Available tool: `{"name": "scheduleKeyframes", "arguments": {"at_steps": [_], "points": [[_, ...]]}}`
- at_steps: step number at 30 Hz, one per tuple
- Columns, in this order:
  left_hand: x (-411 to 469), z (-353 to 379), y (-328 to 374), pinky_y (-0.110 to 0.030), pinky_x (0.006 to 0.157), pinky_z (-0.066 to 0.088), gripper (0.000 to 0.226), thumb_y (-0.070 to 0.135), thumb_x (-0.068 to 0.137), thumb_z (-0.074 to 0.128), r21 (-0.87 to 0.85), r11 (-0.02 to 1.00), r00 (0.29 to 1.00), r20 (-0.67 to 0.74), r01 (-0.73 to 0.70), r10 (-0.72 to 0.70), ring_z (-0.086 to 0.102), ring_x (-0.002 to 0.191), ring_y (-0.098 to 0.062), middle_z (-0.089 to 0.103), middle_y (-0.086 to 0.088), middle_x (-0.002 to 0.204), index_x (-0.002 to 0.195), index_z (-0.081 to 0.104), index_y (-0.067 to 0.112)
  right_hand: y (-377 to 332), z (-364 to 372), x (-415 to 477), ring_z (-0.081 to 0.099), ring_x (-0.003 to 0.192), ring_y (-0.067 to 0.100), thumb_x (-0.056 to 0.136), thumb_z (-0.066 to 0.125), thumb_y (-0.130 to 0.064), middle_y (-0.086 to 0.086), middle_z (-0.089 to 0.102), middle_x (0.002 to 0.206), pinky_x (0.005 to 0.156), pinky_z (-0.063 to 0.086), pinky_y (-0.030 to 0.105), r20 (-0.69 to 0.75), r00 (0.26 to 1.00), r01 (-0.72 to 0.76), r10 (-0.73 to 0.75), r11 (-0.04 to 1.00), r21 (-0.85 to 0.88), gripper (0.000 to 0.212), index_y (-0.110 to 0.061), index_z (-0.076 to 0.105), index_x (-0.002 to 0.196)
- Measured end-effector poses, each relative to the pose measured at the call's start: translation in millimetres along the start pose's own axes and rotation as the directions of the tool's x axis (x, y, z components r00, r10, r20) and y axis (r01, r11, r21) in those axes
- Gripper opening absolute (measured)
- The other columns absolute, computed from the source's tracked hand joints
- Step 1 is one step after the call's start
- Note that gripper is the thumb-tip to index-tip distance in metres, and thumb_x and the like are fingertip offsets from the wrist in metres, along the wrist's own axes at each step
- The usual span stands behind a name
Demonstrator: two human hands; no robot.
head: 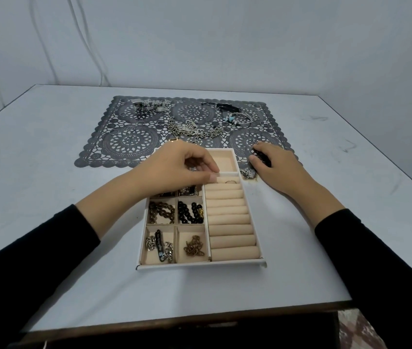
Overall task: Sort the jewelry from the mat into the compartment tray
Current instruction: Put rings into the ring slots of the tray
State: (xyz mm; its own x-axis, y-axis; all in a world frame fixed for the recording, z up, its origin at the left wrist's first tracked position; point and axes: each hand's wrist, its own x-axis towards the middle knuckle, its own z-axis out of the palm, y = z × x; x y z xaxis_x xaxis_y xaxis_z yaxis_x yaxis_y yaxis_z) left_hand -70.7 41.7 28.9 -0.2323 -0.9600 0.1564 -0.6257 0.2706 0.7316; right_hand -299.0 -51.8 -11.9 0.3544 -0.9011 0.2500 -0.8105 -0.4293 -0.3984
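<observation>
Left hand (182,167) hovers over the far-left part of the compartment tray (200,264), fingers curled, thumb and fingertips drawn together beside the top ring roll; cannot tell whether its grip holds anything. Right hand (278,170) sits at the near-right edge of the mat (129,142), just right of the tray, grip closed with fingers curled round a dark bead strand (262,157); a small silver piece (248,174) lies just below the fingers, on the mat edge.

Tray stands on the white worktop (49,172), its far end overlapping the mat; ring rolls (230,222) fill its right column, with one ring (230,182) tucked near the top. In the left compartments: brown beads (162,211), black beads (191,211), a silver chain with black bar (159,245), a bronze chain (195,246); the farther compartments are hidden by the left hand.

Still unsorted on the mat: silver chains (192,129) at centre, a bangle with turquoise beads (237,119) and a black piece (225,106) far right, a silver cluster (149,105) far left.
</observation>
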Motion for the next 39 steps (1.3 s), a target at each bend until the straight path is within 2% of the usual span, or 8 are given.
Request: {"name": "scheduleKeyframes", "arguments": {"at_steps": [8, 14, 21, 25, 28, 31, 35, 39], "points": [[4.3, -31.4, -18.7, -0.011, 0.071, 0.053, 0.010, 0.021, 0.088, 0.070, 0.003, 1.000, 0.955, -0.295, -0.004, 0.004, 0.065, 0.079, 0.003, 0.072, 0.010, 0.088, 0.097, 0.073, 0.022, 3.4, 1.3, 10.3, 0.053, 0.101, 0.012, 0.094, 0.053, -0.031, 0.000, 0.064, 0.115, 0.084, 0.035, 0.021, -0.091, 0.994, -0.054, 0.063, 0.994, 0.099, 0.029, -0.017, 0.063, 0.118], [19.8, -54.3, -66.5, -0.004, 0.069, 0.040, 0.018, 0.024, 0.096, 0.059, 0.148, 0.981, 0.887, -0.460, 0.127, -0.046, 0.058, 0.082, 0.004, 0.067, 0.010, 0.097, 0.110, 0.069, 0.022, 5.5, 7.8, 34.7, 0.052, 0.119, 0.024, 0.094, 0.053, -0.026, 0.009, 0.059, 0.128, 0.097, 0.038, 0.029, -0.157, 0.984, -0.077, 0.089, 0.994, 0.081, 0.039, -0.010, 0.057, 0.129], [31.5, -66.6, -111.8, -0.031, 0.095, 0.038, 0.030, 0.021, 0.097, 0.055, 0.410, 0.887, 0.930, -0.363, 0.214, -0.056, 0.055, 0.118, -0.022, 0.063, -0.006, 0.127, 0.125, 0.064, 0.015, 18.2, 14.7, 66.4, 0.054, 0.104, 0.032, 0.094, 0.046, -0.017, 0.014, 0.060, 0.106, 0.083, 0.038, 0.031, -0.135, 0.982, -0.133, 0.130, 0.991, -0.014, 0.027, 0.001, 0.058, 0.111], [37.9, -70.8, -120.5, -0.037, 0.106, 0.038, 0.034, 0.024, 0.098, 0.053, 0.465, 0.858, 0.949, -0.308, 0.217, -0.073, 0.052, 0.124, -0.025, 0.058, -0.008, 0.134, 0.130, 0.060, 0.014, 21.5, 17.9, 79.7, 0.049, 0.118, 0.033, 0.096, 0.044, -0.019, 0.017, 0.056, 0.125, 0.098, 0.038, 0.037, -0.115, 0.981, -0.162, 0.158, 0.986, -0.028, 0.038, 0.003, 0.053, 0.126], [45.3, -71.1, -121.2, -0.036, 0.106, 0.036, 0.037, 0.026, 0.099, 0.052, 0.479, 0.851, 0.952, -0.296, 0.215, -0.075, 0.050, 0.126, -0.024, 0.056, -0.008, 0.138, 0.133, 0.058, 0.014, 24.5, 22.5, 86.8, 0.054, 0.100, 0.034, 0.095, 0.043, -0.016, 0.016, 0.060, 0.099, 0.080, 0.040, 0.035, -0.128, 0.978, -0.167, 0.164, 0.986, -0.019, 0.026, 0.004, 0.060, 0.097], [54.1, -70.3, -120.4, -0.035, 0.107, 0.036, 0.038, 0.026, 0.100, 0.051, 0.505, 0.843, 0.961, -0.271, 0.183, -0.046, 0.050, 0.127, -0.025, 0.055, -0.008, 0.139, 0.134, 0.058, 0.013, 27.5, 25.7, 88.8, 0.053, 0.081, 0.031, 0.092, 0.043, -0.012, 0.009, 0.053, 0.076, 0.063, 0.030, 0.032, -0.151, 0.976, -0.158, 0.154, 0.987, -0.015, 0.025, 0.001, 0.053, 0.074], [63.9, -70.2, -123.4, -0.035, 0.107, 0.037, 0.038, 0.029, 0.100, 0.049, 0.535, 0.831, 0.972, -0.234, 0.151, -0.026, 0.051, 0.125, -0.023, 0.057, -0.007, 0.137, 0.133, 0.060, 0.013, 25.7, 21.0, 87.2, 0.059, 0.093, 0.028, 0.092, 0.045, -0.009, 0.012, 0.067, 0.099, 0.076, 0.044, 0.030, -0.195, 0.974, -0.113, 0.120, 0.993, 0.042, 0.025, -0.002, 0.067, 0.100], [70.7, -73.4, -126.1, -0.033, 0.100, 0.040, 0.033, 0.026, 0.100, 0.050, 0.532, 0.834, 0.967, -0.254, 0.146, -0.007, 0.056, 0.118, -0.023, 0.061, -0.007, 0.130, 0.126, 0.065, 0.012, 27.8, 17.5, 92.5, 0.058, 0.109, 0.022, 0.093, 0.049, -0.010, 0.008, 0.063, 0.120, 0.087, 0.036, 0.020, -0.254, 0.944, -0.175, 0.210, 0.973, 0.153, 0.030, -0.010, 0.064, 0.119]]}}
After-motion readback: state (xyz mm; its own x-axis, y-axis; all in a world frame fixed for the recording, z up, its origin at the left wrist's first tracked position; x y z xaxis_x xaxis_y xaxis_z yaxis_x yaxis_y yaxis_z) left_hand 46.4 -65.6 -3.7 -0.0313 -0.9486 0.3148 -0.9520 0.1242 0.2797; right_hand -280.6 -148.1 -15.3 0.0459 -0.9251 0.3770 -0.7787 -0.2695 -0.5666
